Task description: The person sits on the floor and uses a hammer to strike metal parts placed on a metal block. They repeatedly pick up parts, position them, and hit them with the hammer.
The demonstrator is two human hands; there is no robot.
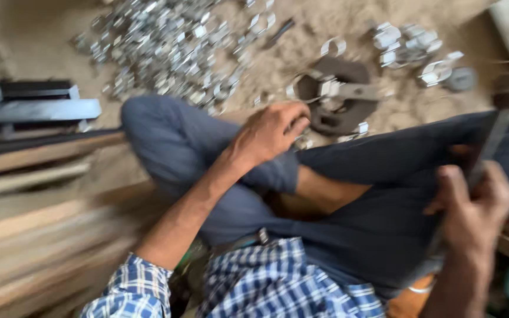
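Note:
I sit cross-legged on a sandy floor in dark blue trousers. My left hand (270, 131) reaches over my knee, its fingers curled at the edge of a dark round iron block (341, 97), near a small shiny metal piece; whether it grips anything is unclear. A bent metal clamp (336, 88) lies on that block. My right hand (472, 209) is raised at the right, closed around the handle of a long grey metal tool (493, 144) that points up and away. The picture is blurred by motion.
A big heap of shiny metal clamps (166, 41) covers the floor at the top left; a smaller heap of clamps (410, 44) lies at the top right. Wooden planks (36, 212) and dark metal bars (30, 103) are stacked along the left.

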